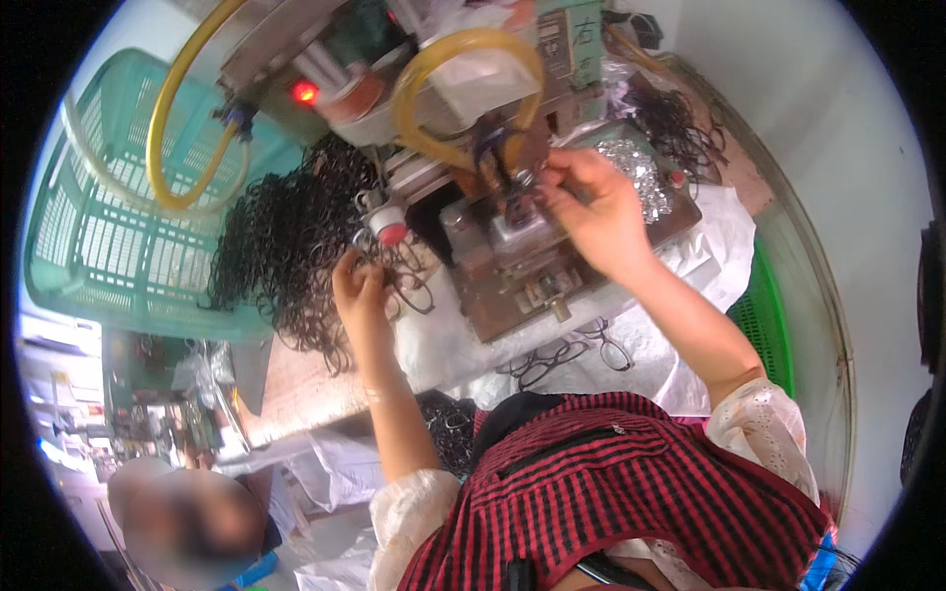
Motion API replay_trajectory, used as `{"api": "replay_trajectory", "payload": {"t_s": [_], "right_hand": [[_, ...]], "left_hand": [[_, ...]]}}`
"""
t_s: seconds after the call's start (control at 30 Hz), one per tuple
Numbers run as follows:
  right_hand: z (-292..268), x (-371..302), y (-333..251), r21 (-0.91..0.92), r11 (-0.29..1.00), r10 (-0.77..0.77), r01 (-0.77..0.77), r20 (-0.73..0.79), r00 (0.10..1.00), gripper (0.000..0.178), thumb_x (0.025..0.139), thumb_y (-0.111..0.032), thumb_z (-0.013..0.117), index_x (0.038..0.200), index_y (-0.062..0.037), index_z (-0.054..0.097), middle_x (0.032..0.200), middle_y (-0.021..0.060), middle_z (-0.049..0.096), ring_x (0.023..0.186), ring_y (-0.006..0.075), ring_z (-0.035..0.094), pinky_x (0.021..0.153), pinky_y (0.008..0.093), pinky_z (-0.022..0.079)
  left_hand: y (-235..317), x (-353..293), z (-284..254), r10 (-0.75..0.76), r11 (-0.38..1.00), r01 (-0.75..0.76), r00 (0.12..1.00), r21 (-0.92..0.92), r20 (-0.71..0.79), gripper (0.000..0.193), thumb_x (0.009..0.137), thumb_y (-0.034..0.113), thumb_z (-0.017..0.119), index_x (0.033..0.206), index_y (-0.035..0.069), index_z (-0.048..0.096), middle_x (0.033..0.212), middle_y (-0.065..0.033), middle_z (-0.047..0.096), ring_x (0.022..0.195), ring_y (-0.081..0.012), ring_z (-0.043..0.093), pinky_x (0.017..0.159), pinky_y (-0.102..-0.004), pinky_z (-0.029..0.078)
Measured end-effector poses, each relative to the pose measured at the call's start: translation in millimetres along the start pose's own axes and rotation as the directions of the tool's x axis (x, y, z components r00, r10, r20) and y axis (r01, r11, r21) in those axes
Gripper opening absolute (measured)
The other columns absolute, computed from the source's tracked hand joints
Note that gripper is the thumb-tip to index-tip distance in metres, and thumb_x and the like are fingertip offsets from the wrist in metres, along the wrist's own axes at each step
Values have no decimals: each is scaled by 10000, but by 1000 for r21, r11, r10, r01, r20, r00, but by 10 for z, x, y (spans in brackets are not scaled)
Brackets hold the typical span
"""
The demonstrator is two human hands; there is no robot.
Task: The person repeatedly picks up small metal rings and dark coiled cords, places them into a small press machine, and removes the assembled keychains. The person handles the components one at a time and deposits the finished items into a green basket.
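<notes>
A thin black elastic loop (512, 175) sits pinched at the head of the small press machine (512, 251), right under the yellow tube (463, 94). The right hand (591, 212) has its grip narrow, thumb and fingertips closed on that loop and on what looks like a small metal clip at the machine's jaw. The loop is slim, dark and limp, drooping where it is not held. The left hand (363, 291) is closed on a few more black loops (409, 281), pulled from the big tangled heap of loops (286, 236) lying on the bench just beside the machine.

The likeliest trouble, as I judge it, is the fingertips being so close to the pressing point: a slip could nip them. The limp loop could also shift off its seat, and the strands in the left hand could snag in the heap.

Further out are a heap of silvery clips (636, 172) on the machine's base, a red lit lamp (304, 92), a teal plastic crate (108, 217) to the left, and white plastic sheeting (680, 276) under the machine.
</notes>
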State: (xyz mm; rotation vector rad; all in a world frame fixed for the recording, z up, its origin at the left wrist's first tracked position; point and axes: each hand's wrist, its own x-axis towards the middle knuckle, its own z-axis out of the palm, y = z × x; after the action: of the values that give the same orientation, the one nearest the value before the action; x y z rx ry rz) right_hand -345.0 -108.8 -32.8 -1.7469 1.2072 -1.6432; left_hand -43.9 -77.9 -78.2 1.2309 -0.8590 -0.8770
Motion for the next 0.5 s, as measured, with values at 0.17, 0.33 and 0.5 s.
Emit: {"api": "replay_trajectory", "payload": {"t_s": [0.17,0.33,0.5], "right_hand": [[61,-91,-64,297,934,196,-198,38,980,456,810,39,701,1247,-25,587,892,46,680,897,99,634,843,252,487],[93,-32,-198,450,853,222,-263,144,964,481,808,40,697,1268,-20,566,918,45,679,916,90,612,872,251,473],[34,-102,-564,511,764,345,-393,191,919,495,822,20,673,1297,-20,539,1088,96,620,1020,135,588,881,266,475]], "left_hand": [[201,-149,103,136,977,-150,986,-152,-100,280,902,-1,610,1169,32,536,1023,-85,631,850,-190,628,665,-295,538],[1255,-417,546,659,748,-660,722,-79,209,303,893,-23,549,1192,-2,510,1036,-179,650,886,-262,665,716,-353,587],[1381,-452,413,615,701,-427,767,-571,182,235,890,-58,540,1099,27,476,943,-112,566,843,-233,639,690,-377,603]]}}
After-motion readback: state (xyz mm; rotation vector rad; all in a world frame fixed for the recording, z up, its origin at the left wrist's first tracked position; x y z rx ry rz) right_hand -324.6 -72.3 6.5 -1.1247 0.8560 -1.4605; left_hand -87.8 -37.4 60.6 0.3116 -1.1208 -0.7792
